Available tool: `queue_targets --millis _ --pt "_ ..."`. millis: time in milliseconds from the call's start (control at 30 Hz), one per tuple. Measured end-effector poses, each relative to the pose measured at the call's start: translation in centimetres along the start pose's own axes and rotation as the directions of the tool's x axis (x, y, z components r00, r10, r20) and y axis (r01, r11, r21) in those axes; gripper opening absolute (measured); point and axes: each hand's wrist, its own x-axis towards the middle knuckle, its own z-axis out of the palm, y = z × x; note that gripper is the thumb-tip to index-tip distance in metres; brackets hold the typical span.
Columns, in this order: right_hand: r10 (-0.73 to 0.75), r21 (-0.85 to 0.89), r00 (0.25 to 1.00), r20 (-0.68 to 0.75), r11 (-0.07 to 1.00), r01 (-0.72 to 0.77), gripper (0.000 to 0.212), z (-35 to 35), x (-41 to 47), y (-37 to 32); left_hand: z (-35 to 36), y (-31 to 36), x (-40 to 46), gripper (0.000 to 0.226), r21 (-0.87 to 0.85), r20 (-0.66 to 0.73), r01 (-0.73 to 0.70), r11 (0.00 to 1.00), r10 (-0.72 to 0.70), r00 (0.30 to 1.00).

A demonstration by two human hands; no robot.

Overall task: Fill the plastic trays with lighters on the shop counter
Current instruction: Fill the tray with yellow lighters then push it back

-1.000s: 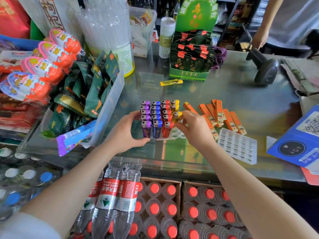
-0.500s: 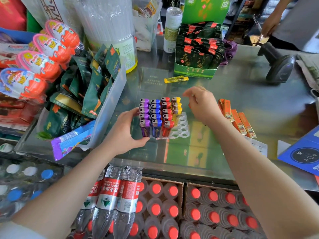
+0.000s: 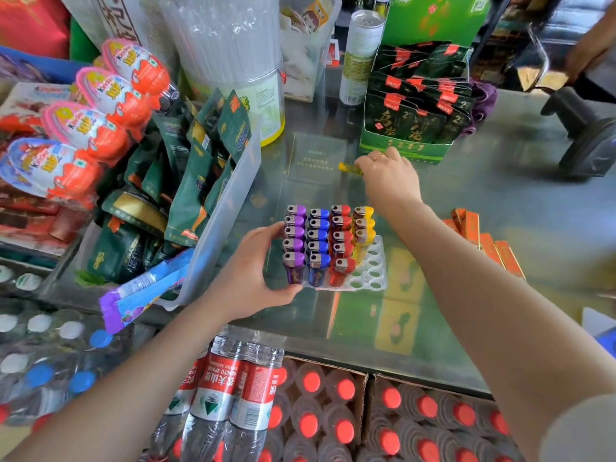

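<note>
1. On the glass worktop (image 3: pixel 500 208), near its front edge, sits a clear plastic tray (image 3: pixel 373 278) with lighters standing upright in it.
2. Four colour columns fill the tray from left to right: purple lighters (image 3: pixel 295 241), blue lighters (image 3: pixel 318 243), red lighters (image 3: pixel 340 243) and yellow lighters (image 3: pixel 363 225). The yellow column is shorter, and open round slots show at the tray's right and front-right.
3. Left hand (image 3: pixel 253 278) grips the tray's left side, fingers curled along the purple column and thumb at the front-left corner.
4. Right hand (image 3: pixel 390 178) reaches well beyond the tray, fingers bent down onto a loose yellow lighter (image 3: pixel 348 168) lying flat on the glass; whether it is pinched or merely touched I cannot tell.
5. Just behind that hand stands a green display box of dark sachets (image 3: pixel 413 115).
6. Orange lighters (image 3: pixel 480 241) lie in a loose row to the right of the right forearm.
7. A clear bin of green snack packets (image 3: pixel 186 181) stands to the tray's left, and bottled water with red caps (image 3: pixel 310 425) is stacked below the worktop.
</note>
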Motion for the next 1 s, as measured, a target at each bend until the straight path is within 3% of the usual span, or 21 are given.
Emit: queue_targets --millis 133,200,300,400,500,567,667,767,833,900,1000 --pt "-0.039 0.032 0.999 -0.037 0.999 0.041 0.028 0.1 -0.9 0.4 0.0 0.0 0.0 0.070 -0.007 0.001 -0.008 1.000 0.008 1.000" --pt "0.033 0.288 0.997 -0.072 0.958 -0.011 0.025 -1.1 -1.8 0.5 0.0 0.0 0.0 0.070 -0.019 -0.006 -0.013 1.000 0.013 1.000" --pt "0.205 0.684 0.974 -0.092 0.724 -0.088 0.018 -3.2 -4.9 0.4 0.2 -0.4 0.1 0.071 -0.016 0.000 -0.017 1.000 0.017 1.000" --pt "0.307 0.763 0.950 0.049 0.602 -0.234 0.005 -4.0 -8.3 0.6 0.3 -0.8 0.3 0.070 -0.008 0.012 -0.021 1.000 0.021 1.000" --pt "0.312 0.838 0.925 0.218 0.427 -0.341 0.023 -3.9 -10.7 0.6 0.3 -0.8 0.4 0.067 -0.006 0.015 -0.019 1.000 0.019 1.000" --pt "0.281 0.890 0.919 0.277 0.285 -0.356 0.034 -4.1 -12.4 0.3 0.3 -0.7 0.3 0.065 -0.004 0.012 -0.018 1.000 0.018 1.000" --pt "0.213 0.926 0.929 0.302 0.167 -0.339 0.025 -4.6 -14.6 -0.1 0.4 -0.9 0.4 0.064 0.012 0.017 -0.008 1.000 0.008 1.000" --pt "0.176 0.939 0.954 0.242 0.204 -0.276 0.012 -4.7 -16.1 -0.4 0.5 -1.3 0.4 0.063 0.027 0.028 0.002 1.000 -0.002 1.000" --pt "0.176 0.909 0.974 0.144 0.367 -0.200 0.004 -4.3 -16.5 -1.0 0.6 -1.4 0.4 0.062 0.039 0.026 0.001 0.999 -0.002 1.000" --pt "0.191 0.808 0.980 0.058 0.568 -0.159 0.015 -3.4 -16.4 -1.8 0.5 -1.2 0.4 0.061 0.050 0.023 -0.004 0.999 0.003 1.000" --pt "0.210 0.744 0.978 -0.003 0.654 -0.138 0.026 -2.7 -16.1 -2.8 0.5 -1.1 0.3 0.060 0.050 0.024 -0.012 0.999 0.011 1.000"
